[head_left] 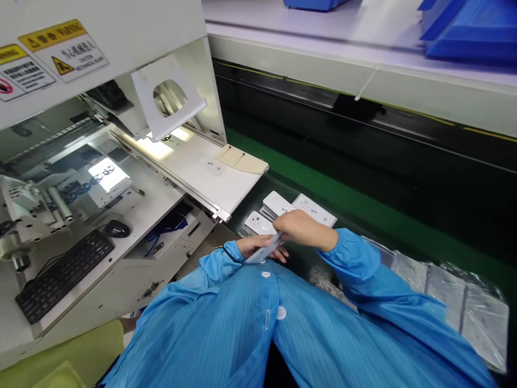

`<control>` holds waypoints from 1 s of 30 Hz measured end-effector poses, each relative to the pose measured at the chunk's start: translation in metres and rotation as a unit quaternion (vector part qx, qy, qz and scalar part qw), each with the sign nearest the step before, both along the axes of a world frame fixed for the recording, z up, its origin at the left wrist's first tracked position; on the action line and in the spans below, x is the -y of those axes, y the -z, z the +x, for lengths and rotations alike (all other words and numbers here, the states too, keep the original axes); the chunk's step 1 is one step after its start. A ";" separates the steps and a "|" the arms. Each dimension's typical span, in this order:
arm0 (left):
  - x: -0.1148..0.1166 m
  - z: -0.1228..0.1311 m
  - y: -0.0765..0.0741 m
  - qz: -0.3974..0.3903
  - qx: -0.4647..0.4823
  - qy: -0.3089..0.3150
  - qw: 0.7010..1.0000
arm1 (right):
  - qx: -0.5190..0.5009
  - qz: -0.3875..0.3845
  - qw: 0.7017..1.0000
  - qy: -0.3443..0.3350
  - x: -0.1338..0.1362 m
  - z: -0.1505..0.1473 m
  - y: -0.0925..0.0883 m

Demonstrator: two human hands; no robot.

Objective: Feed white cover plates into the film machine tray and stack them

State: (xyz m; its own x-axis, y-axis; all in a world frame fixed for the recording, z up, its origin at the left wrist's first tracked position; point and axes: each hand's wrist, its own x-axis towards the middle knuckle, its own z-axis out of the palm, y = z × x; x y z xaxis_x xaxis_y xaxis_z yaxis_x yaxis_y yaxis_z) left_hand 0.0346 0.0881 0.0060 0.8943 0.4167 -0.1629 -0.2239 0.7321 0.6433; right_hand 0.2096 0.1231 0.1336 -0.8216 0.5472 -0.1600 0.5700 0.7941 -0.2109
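Note:
Both my hands meet close to my chest, over the near edge of a dark conveyor belt (363, 178). My left hand (258, 247) lies under a thin grey-white flat piece (264, 249), fingers curled around it. My right hand (301, 229) comes from above and pinches the same piece at its upper end. Just beyond my hands lie three white flat plates (283, 207) with small holes, overlapping on the belt. Blue sleeves cover both arms.
A white machine (100, 161) stands at left, with a tray table (210, 172), a black keyboard (64, 275) and a mouse (117, 229). Clear plastic bags (456, 302) lie on the belt at right. Blue bins (464, 32) sit on the far bench.

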 end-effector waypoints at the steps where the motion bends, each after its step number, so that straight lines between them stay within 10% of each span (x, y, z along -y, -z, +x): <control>1: 0.002 0.000 0.001 -0.006 0.003 -0.012 1.000 | -0.039 0.003 0.999 -0.015 0.001 -0.006 0.004; 6: 0.023 -0.018 0.004 -0.048 0.069 -0.185 0.979 | -0.320 0.062 0.930 0.170 -0.007 0.011 0.058; 9: 0.034 -0.031 0.000 -0.072 0.094 -0.288 0.950 | -0.247 0.089 0.905 0.335 -0.014 0.026 0.113; 14: 0.046 -0.041 -0.010 -0.096 0.086 -0.368 0.921 | -0.077 0.116 0.923 0.358 -0.015 0.027 0.177; 30: 0.054 -0.047 -0.020 -0.074 0.084 -0.271 0.956 | -0.047 0.190 0.929 0.315 -0.011 0.031 0.190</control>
State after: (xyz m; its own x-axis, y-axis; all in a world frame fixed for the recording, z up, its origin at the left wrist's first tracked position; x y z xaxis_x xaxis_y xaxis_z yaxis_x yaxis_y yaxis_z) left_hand -0.0127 0.0346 0.0257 0.5723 0.8098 -0.1292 -0.6875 0.5597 0.4627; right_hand 0.2409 0.1338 -0.0560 -0.3205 0.9262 0.1983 0.9398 0.3372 -0.0557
